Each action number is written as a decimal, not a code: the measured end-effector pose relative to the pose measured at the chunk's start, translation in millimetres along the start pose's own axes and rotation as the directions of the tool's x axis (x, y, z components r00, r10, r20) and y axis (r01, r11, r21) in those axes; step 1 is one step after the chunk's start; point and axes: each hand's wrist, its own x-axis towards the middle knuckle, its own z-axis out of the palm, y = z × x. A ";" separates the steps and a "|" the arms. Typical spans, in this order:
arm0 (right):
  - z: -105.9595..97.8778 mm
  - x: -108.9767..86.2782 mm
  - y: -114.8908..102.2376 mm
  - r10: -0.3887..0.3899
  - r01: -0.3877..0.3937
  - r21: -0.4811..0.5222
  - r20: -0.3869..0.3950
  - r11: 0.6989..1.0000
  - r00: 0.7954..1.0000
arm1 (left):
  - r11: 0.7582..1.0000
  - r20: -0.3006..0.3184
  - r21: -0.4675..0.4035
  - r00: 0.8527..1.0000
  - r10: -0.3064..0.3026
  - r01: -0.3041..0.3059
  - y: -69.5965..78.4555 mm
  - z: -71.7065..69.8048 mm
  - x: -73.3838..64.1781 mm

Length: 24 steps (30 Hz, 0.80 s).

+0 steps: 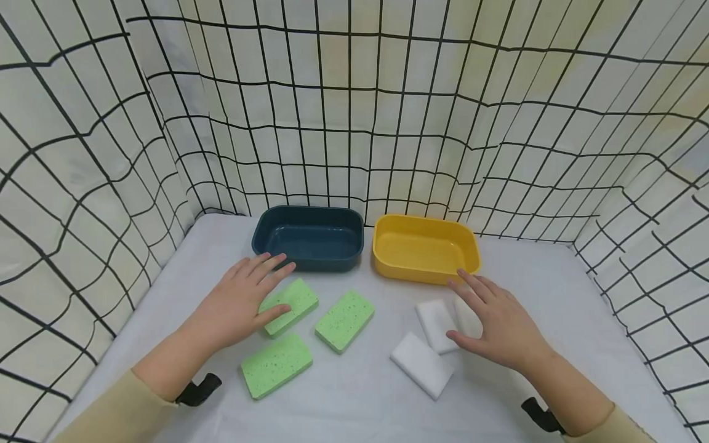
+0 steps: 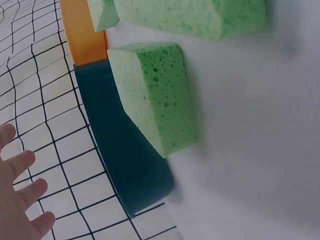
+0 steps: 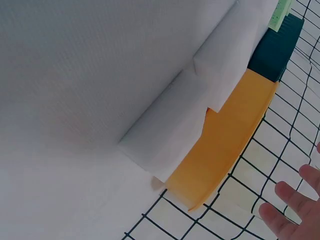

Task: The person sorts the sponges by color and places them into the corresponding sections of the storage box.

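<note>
My left hand (image 1: 240, 303), fingers spread, hovers over the upper-left green sponge (image 1: 299, 301) and hides part of it; its fingertips overlap the near rim of the dark blue tub (image 1: 310, 261) in the head view. Two more green sponges lie near it, one to the right (image 1: 344, 321) and one closer to me (image 1: 277, 365). With fingers apart and holding nothing, my right hand (image 1: 501, 326) is above the white sponge-like blocks. Two white blocks (image 1: 436, 324) (image 1: 423, 365) show well; a third white block (image 1: 468, 317) is partly hidden behind that hand.
A yellow tub (image 1: 426, 274) stands to the right of the blue one, at the back of the white-covered table (image 1: 354, 406). Black wire grid panels (image 1: 349, 111) rise along the back and both sides, close behind the tubs.
</note>
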 end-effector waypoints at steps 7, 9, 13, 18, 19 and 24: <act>1.7 -1.0 2.0 0.058 -0.060 0.031 0.052 0.998 0.997 | 0.998 0.020 -0.047 0.999 -0.039 0.040 -8.5 -1.8 1.5; 2.9 -1.3 2.5 0.071 -0.073 0.033 0.058 0.997 0.996 | 0.997 0.028 -0.056 0.999 -0.047 0.048 -11.4 -2.6 2.8; 6.0 -0.7 3.0 0.082 -0.084 0.044 0.058 0.995 0.995 | 0.996 0.031 -0.066 0.998 -0.062 0.064 -18.0 -5.2 6.8; 8.1 1.3 2.4 0.093 -0.099 0.063 0.087 0.993 0.992 | 0.992 0.034 -0.091 0.996 -0.080 0.083 -26.8 -6.8 13.3; 8.4 1.9 2.3 0.097 -0.103 0.065 0.093 0.993 0.991 | 0.992 0.037 -0.094 0.996 -0.085 0.088 -28.8 -6.4 14.4; 9.1 4.9 1.6 0.118 -0.131 0.089 0.142 0.987 0.983 | 0.987 0.061 -0.108 0.991 -0.117 0.123 -40.3 -3.1 18.2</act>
